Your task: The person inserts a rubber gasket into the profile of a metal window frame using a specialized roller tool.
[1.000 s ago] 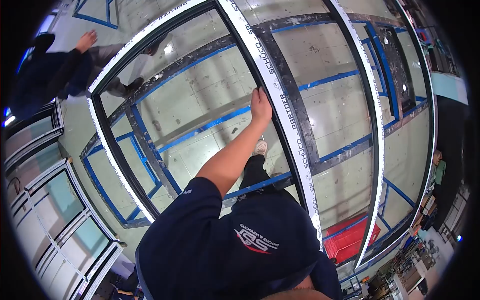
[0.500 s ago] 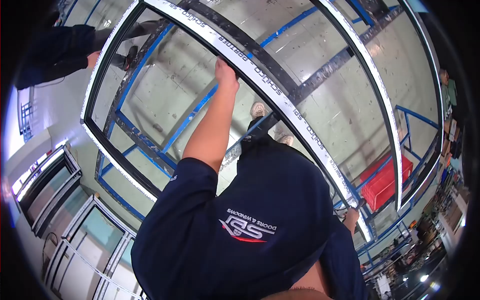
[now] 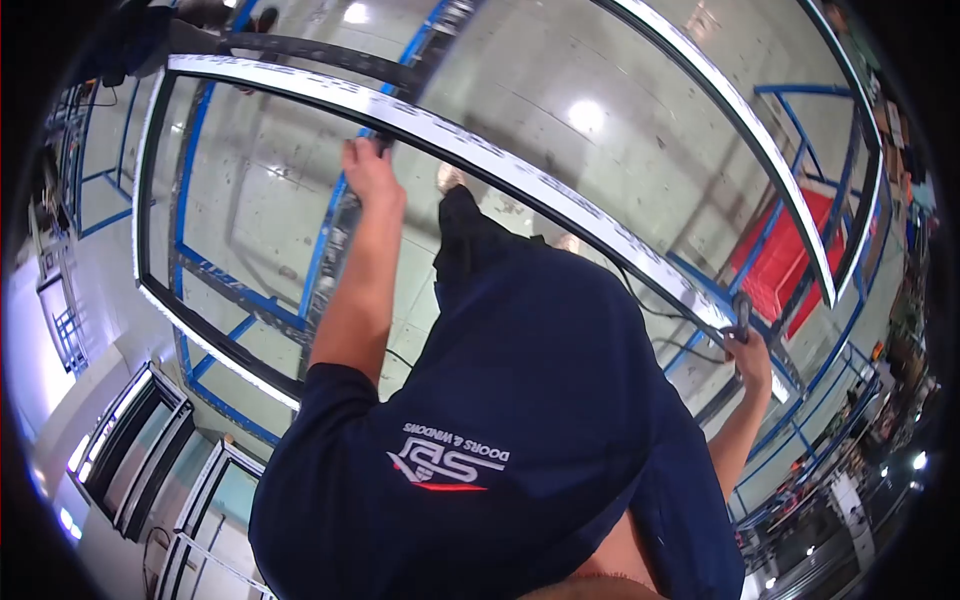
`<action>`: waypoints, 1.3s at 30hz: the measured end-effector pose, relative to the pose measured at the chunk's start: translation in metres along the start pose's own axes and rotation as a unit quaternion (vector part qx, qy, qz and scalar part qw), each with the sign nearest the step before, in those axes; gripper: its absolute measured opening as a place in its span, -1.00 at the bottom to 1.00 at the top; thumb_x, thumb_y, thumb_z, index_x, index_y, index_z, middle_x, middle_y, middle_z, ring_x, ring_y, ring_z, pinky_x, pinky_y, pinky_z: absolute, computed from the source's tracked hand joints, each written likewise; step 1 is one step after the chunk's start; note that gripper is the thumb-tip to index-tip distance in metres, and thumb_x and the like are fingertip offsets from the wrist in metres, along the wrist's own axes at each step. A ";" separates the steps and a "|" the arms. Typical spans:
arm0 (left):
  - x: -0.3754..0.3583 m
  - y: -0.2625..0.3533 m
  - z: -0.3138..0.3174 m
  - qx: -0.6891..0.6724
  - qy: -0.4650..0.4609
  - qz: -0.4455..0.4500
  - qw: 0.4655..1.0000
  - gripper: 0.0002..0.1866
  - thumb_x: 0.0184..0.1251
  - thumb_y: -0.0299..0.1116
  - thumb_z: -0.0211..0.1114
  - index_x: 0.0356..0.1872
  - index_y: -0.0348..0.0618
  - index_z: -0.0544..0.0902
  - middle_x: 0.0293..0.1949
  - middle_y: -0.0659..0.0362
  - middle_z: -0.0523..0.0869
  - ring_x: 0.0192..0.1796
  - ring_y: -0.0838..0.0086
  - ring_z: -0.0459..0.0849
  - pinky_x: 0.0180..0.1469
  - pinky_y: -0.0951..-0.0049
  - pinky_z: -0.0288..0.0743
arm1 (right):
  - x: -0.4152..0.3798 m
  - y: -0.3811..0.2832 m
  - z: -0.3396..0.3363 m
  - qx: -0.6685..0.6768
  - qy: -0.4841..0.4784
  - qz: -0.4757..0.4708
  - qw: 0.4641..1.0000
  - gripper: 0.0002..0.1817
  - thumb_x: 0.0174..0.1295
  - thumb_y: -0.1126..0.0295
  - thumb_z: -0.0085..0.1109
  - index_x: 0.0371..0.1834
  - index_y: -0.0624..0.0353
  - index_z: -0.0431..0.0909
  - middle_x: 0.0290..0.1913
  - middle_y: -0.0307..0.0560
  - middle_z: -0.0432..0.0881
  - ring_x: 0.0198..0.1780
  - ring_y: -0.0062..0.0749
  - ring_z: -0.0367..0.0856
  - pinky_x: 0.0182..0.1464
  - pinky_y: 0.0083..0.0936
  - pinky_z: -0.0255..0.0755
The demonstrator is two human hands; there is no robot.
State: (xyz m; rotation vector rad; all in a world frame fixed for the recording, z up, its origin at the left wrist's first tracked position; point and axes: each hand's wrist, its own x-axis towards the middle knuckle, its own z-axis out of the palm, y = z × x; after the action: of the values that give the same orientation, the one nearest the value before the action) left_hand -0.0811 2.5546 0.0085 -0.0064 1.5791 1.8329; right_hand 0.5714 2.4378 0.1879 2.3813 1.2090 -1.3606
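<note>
A large window frame [image 3: 470, 150] with white printed film and black inner edges lies across a blue and black metal stand [image 3: 330, 240]. My left hand [image 3: 372, 172] is at the inner edge of its middle bar, fingers curled by a small dark piece that I cannot identify. Beside the right end of that bar, my right hand [image 3: 746, 352] is closed round a dark hand tool [image 3: 742, 312] with a rounded upper end. A thin black cord [image 3: 650, 308] loops between the bar and my right hand. The tool's lower part is hidden by my fingers.
Under the stand at the right is a red crate [image 3: 790, 255]. More glazed frames [image 3: 135, 450] lean at the lower left. Another person's dark clothing [image 3: 140, 45] shows at the upper left. Cluttered shelving [image 3: 850, 510] stands at the lower right.
My left hand has shifted left along the bar. My right hand has risen with the dark tool. The view has turned, and the other person is now mostly out of sight.
</note>
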 end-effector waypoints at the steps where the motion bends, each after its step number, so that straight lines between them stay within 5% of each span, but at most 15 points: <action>1: -0.028 -0.016 0.000 0.004 -0.004 -0.005 1.000 -0.59 0.54 -0.32 0.05 0.30 -0.23 0.34 0.16 0.05 0.52 0.17 0.29 0.52 0.30 0.06 0.37 | 0.004 0.016 -0.008 0.048 -0.024 -0.029 0.998 -0.81 0.27 0.43 0.21 -0.12 0.27 0.63 -0.55 -0.27 0.53 -0.52 -0.59 0.48 -0.46 -0.58 0.32; 3: -0.075 -0.045 0.000 0.128 0.067 -0.014 0.989 -0.64 0.53 -0.25 0.06 0.23 -0.17 0.38 0.11 0.05 0.54 0.12 0.25 0.56 0.26 0.02 0.43 | 0.013 0.040 -0.019 0.127 -0.061 -0.080 0.987 -0.82 0.32 0.41 0.21 -0.12 0.28 0.61 -0.53 -0.29 0.55 -0.49 -0.60 0.47 -0.39 -0.58 0.32; 5: -0.108 -0.097 -0.018 0.093 -0.028 -0.151 0.984 -0.63 0.53 -0.20 0.06 0.22 -0.13 0.39 0.09 0.07 0.54 0.11 0.23 0.59 0.19 -0.03 0.48 | 0.019 0.050 -0.022 0.177 -0.067 -0.118 0.975 -0.77 0.34 0.34 0.24 -0.07 0.28 0.59 -0.47 -0.28 0.55 -0.42 -0.60 0.47 -0.33 -0.57 0.31; 6: -0.147 -0.104 -0.004 0.047 -0.043 -0.218 0.974 -0.53 0.54 -0.32 0.03 0.39 -0.19 0.28 0.26 -0.02 0.42 0.28 0.04 0.48 0.27 -0.07 0.45 | 0.023 0.058 -0.022 0.186 -0.064 -0.125 0.972 -0.75 0.35 0.34 0.24 -0.05 0.29 0.59 -0.46 -0.27 0.55 -0.40 -0.60 0.47 -0.30 -0.57 0.31; 9: -0.218 -0.141 0.011 0.070 -0.125 -0.276 0.950 -0.69 0.53 -0.37 -0.03 0.19 -0.22 0.42 0.06 0.04 0.58 0.10 0.05 0.62 0.23 -0.03 0.50 | 0.031 0.069 -0.019 0.257 -0.058 -0.172 0.949 -0.69 0.38 0.34 0.21 0.05 0.35 0.55 -0.41 -0.23 0.55 -0.34 -0.54 0.50 -0.17 -0.54 0.35; 12: -0.265 -0.146 0.025 0.104 -0.174 -0.271 0.941 -0.68 0.59 -0.26 0.02 0.18 -0.23 0.40 -0.02 0.06 0.61 -0.03 0.23 0.68 0.03 0.20 0.63 | 0.025 0.070 -0.015 0.331 -0.048 -0.205 0.920 -0.66 0.37 0.34 0.22 0.07 0.38 0.54 -0.39 -0.22 0.55 -0.31 -0.52 0.49 -0.13 -0.54 0.34; 13: -0.275 -0.144 0.029 0.131 -0.183 -0.262 0.938 -0.64 0.58 -0.35 -0.04 0.26 -0.32 0.32 0.08 -0.06 0.54 0.11 0.05 0.63 0.16 0.08 0.63 | 0.025 0.074 -0.015 0.352 -0.049 -0.214 0.910 -0.64 0.37 0.34 0.22 0.10 0.39 0.53 -0.39 -0.22 0.54 -0.29 -0.50 0.47 -0.09 -0.54 0.33; 24: -0.304 -0.174 0.039 0.136 -0.238 -0.319 0.907 -0.78 0.55 -0.44 -0.03 0.09 -0.34 0.37 0.02 -0.06 0.54 0.05 0.05 0.64 0.18 -0.02 0.62 | -0.016 0.077 -0.007 0.348 0.109 -0.218 0.905 -0.73 0.37 0.48 0.15 0.08 0.35 0.60 -0.39 -0.33 0.49 -0.35 -0.63 0.41 -0.18 -0.65 0.27; 32: -0.325 -0.198 0.042 0.148 -0.195 -0.266 0.932 -0.81 0.59 -0.34 -0.05 0.03 -0.23 0.37 0.01 -0.02 0.54 -0.08 0.18 0.62 0.04 -0.02 0.66 | -0.004 0.094 -0.010 0.204 0.070 -0.235 0.948 -0.77 0.34 0.48 0.16 0.02 0.17 0.65 -0.45 -0.45 0.41 -0.41 -0.73 0.33 -0.35 -0.68 0.22; 39: -0.351 -0.215 0.059 0.109 -0.095 -0.205 0.968 -0.72 0.61 -0.32 -0.14 0.16 -0.18 0.41 0.06 0.04 0.53 0.01 0.18 0.58 0.10 -0.04 0.55 | 0.023 0.131 -0.030 0.136 -0.035 -0.296 0.945 -0.73 0.28 0.44 0.19 0.04 0.20 0.64 -0.32 -0.20 0.60 -0.23 -0.54 0.53 -0.05 -0.51 0.42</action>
State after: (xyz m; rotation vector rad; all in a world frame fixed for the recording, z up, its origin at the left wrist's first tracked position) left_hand 0.3157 2.4322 -0.0093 -0.0513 1.5048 1.2971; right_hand 0.6898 2.3783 0.1545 2.1868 1.9300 -1.8654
